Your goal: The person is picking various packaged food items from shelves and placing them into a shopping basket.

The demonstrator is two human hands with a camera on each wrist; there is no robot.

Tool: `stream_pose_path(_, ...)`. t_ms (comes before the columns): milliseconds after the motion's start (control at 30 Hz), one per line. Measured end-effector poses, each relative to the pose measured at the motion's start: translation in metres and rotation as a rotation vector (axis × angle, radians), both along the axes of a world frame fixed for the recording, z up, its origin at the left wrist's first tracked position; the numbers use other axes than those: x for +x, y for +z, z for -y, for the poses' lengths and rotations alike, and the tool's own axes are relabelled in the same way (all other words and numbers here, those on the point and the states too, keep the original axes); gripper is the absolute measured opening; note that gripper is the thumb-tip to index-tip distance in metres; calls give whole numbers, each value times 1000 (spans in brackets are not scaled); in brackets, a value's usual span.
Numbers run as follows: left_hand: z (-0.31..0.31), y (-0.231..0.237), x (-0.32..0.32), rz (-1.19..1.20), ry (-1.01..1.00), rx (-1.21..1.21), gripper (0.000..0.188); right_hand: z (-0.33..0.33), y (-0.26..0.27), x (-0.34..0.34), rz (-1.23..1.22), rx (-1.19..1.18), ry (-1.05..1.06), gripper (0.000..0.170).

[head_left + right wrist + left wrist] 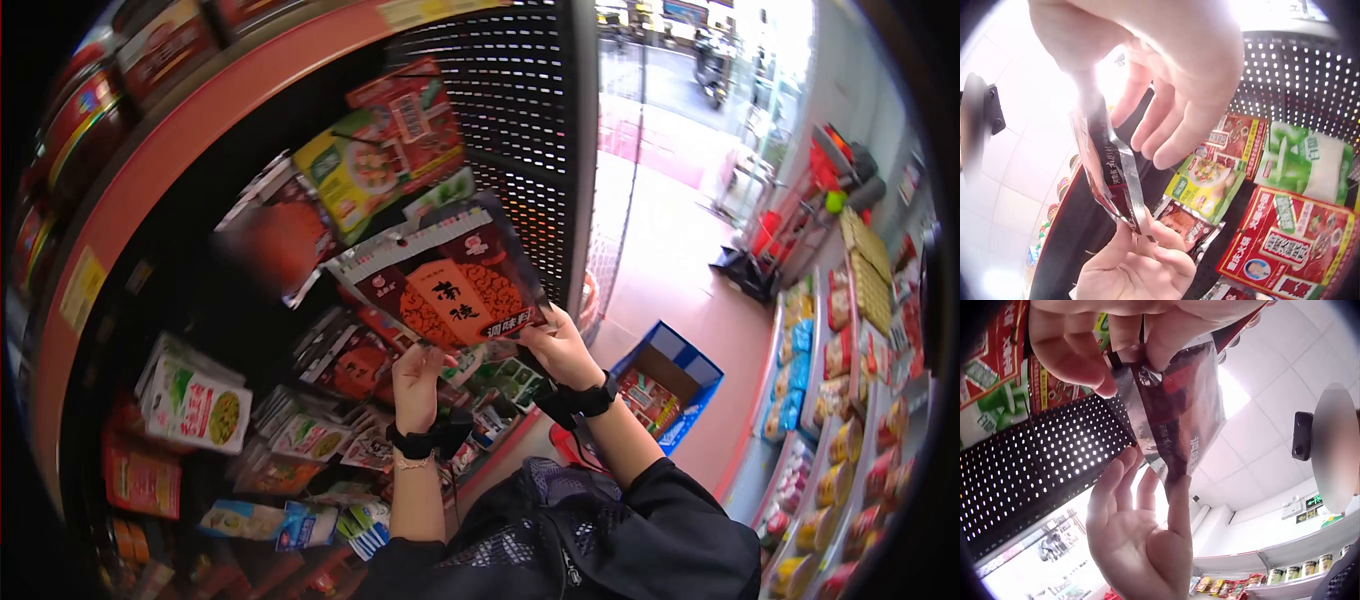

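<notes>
A dark seasoning packet (455,285), with an orange panel and pictured brown granules, is held tilted in front of the shelf rack. My left hand (415,385) pinches its lower edge between thumb and fingers, clearest in the left wrist view, where that hand (1141,325) fills the top. At the packet's lower right corner, my right hand (562,350) grips with the thumb on the printed face and the fingers behind. Seen edge-on in the right wrist view, the packet (1107,162) runs between the two hands.
Hanging sauce packets (410,115) and a yellow packet (350,175) crowd the black perforated panel (515,120). More packets (195,400) hang lower left. A blue box (690,390) stands on the floor, before shelves of canned goods (840,460). The doorway lies ahead.
</notes>
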State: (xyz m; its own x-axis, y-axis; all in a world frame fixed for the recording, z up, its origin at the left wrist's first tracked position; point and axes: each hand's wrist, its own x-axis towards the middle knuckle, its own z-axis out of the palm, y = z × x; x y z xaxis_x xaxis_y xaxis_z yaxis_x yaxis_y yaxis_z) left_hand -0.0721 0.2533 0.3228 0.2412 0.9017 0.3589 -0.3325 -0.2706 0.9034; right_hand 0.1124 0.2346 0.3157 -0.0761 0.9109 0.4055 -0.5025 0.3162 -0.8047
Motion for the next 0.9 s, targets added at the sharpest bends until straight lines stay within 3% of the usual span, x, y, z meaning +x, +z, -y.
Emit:
stream_pose_path(133, -6, -18, 40, -62, -152, -141, 17, 33, 4, 35, 85, -18, -107, 36)
stream_pose_path(333, -10, -63, 116, -359, -509, -157, 21, 80, -31, 97, 243, -186, -599, 19)
stream_pose_path(400, -6, -87, 139, -456, -603, -7, 20, 101, -49, 117, 42, -309, -713, 20)
stream_pose_path(467, -3, -126, 151, -610, -636, 49, 21, 125, -68, 139, 80, -358, -887, 18)
stream_pose_path(533, 3, -160, 158, -821, -581, 295, 21, 148, -79, 156, 153, -448, -1032, 22)
stream_pose_path(567, 7, -174, 159, -998, -511, 464, 21, 158, -84, 163, 255, -487, -1069, 24)
stream_pose_path(667, 29, -200, 161, -1238, -426, 580, 21, 179, -113, 178, 576, -518, -1195, 28)
stream_pose_path(700, 33, -207, 161, -1322, -453, 576, 23, 184, -123, 179, 703, -666, -1238, 30)
stream_pose_path(800, 43, -221, 154, -1499, -574, 536, 30, 187, -152, 177, 796, -829, -1178, 32)
stream_pose_path(833, 45, -219, 152, -1589, -642, 462, 41, 185, -149, 175, 782, -925, -1051, 29)
stream_pose_path(900, 50, -221, 147, -1570, -602, 501, 45, 177, -164, 173, 839, -928, -957, 30)
